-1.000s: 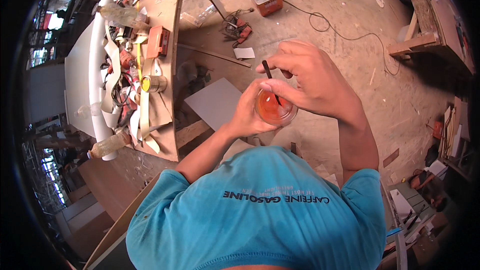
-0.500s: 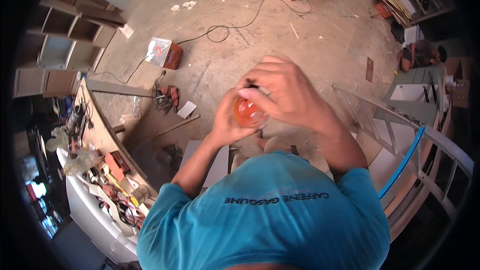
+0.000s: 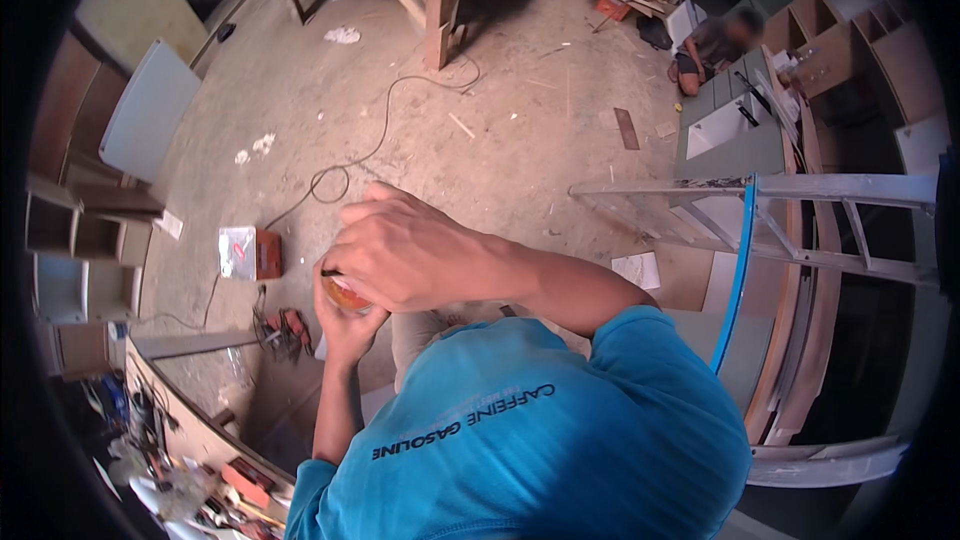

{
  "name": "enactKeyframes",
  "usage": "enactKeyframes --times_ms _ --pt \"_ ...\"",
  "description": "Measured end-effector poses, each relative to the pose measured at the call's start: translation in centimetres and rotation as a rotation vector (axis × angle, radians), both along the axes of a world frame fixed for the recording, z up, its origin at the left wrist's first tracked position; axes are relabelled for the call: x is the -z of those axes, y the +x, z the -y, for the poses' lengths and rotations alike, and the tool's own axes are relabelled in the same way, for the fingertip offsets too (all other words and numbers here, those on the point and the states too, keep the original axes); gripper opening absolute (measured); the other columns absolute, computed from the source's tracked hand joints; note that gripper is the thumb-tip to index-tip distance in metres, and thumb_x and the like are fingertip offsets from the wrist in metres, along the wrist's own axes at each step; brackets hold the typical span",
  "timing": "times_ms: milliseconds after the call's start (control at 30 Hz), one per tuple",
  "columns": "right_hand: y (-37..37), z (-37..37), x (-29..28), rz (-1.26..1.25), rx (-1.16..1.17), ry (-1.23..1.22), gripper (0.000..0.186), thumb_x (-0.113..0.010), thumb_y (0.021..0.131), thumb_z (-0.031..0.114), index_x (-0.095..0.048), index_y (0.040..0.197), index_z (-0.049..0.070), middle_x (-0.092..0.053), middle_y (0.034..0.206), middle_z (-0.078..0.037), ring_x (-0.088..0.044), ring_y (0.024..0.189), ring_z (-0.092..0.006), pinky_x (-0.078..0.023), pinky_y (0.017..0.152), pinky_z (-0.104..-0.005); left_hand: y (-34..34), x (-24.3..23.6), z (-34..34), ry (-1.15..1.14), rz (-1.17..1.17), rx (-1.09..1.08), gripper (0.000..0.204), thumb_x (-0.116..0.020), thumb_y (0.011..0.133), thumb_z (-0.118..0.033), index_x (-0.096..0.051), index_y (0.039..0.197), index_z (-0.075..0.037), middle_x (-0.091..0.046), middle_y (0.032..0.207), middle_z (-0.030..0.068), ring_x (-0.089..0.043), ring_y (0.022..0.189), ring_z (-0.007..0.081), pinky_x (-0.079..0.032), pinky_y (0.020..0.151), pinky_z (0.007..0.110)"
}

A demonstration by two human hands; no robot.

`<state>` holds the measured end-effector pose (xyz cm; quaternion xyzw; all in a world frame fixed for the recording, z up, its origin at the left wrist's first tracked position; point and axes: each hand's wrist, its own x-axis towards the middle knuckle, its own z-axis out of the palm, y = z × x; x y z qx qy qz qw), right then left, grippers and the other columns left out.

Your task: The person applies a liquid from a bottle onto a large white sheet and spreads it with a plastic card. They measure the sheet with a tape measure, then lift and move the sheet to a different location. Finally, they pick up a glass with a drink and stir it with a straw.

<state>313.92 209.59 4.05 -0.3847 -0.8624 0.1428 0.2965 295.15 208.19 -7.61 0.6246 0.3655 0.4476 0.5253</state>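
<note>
My left hand [image 3: 348, 332] is wrapped round a clear, round container [image 3: 346, 297] with something orange in it, low in front of me. Over its top sits my right hand [image 3: 400, 252], fingers curled and pressed together. A small dark thing [image 3: 330, 274] shows at the container's mouth by the right fingers. Most of it is hidden, so its kind cannot be made out. The right hand's back covers much of the container.
A metal ladder [image 3: 690, 190] with a blue strip stands at right. Tools crowd the bench [image 3: 265, 470] at lower left. On the floor are an orange-and-silver box [image 3: 268, 254] and a cable [image 3: 385, 130]. A wooden table [image 3: 437, 15] stands ahead; another person [image 3: 705, 48] crouches at far right.
The view has swung rightward and up, bringing the wooden table in. Both hands, with the container, now appear further left and lower. The right hand has come down over the container, covering more of it.
</note>
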Motion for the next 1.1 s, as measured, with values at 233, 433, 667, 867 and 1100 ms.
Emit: enactKeyframes --times_ms 233,433,667,867,1100 --pt "-3.3 -7.6 -0.8 -0.033 -0.056 0.046 0.02 -0.064 0.084 0.021 -0.072 0.091 0.004 -0.069 0.083 -0.007 -0.061 0.085 -0.0227 -0.04 0.08 -0.0385 -4.6 1.2 -10.0 0.118 -0.136 0.003 0.077 -0.085 0.071 -0.02 -0.044 0.134 -0.001 -0.054 0.126 0.0105 -0.055 0.116 0.0207 -0.046 0.098 0.037" --pt "-6.2 -16.8 -2.7 -0.02 -0.025 0.103 0.017 -0.065 0.081 0.02 -0.071 0.084 0.005 -0.068 0.076 -0.006 -0.06 0.079 -0.0211 -0.04 0.076 -0.0366 -6.8 -1.0 -18.9 0.083 -0.065 -0.05 0.077 -0.087 0.07 -0.021 -0.045 0.131 -0.001 -0.052 0.123 0.0092 -0.055 0.115 0.0206 -0.045 0.098 0.036" --pt "-7.0 -25.9 -3.0 -0.065 0.019 0.216 0.015 -0.068 0.078 0.022 -0.068 0.074 0.007 -0.064 0.069 -0.004 -0.06 0.077 -0.0207 -0.041 0.075 -0.0365 -8.3 -0.9 -26.9 0.031 -0.078 -0.048 0.096 -0.089 0.069 -0.027 -0.034 0.143 -0.001 -0.047 0.135 0.0114 -0.051 0.122 0.0219 -0.045 0.101 0.038" --pt "-5.3 -32.0 -2.5 -0.05 0.087 0.264 0.014 -0.069 0.075 0.023 -0.069 0.075 0.009 -0.064 0.069 -0.004 -0.059 0.075 -0.0196 -0.041 0.075 -0.0367 -7.3 -1.8 -32.7 0.042 -0.109 -0.065 0.096 -0.09 0.068 -0.033 -0.036 0.141 -0.002 -0.048 0.134 0.0113 -0.051 0.122 0.0228 -0.044 0.102 0.039" --pt "-3.8 -36.5 -1.5 -0.082 0.147 0.216 0.016 -0.067 0.078 0.023 -0.07 0.079 0.007 -0.064 0.073 -0.005 -0.061 0.08 -0.0201 -0.041 0.078 -0.0374 -6.0 -1.0 -40.1 0.107 -0.146 0.008 0.088 -0.093 0.064 -0.029 -0.043 0.132 -0.003 -0.053 0.125 0.0103 -0.054 0.117 0.0218 -0.045 0.099 0.037"
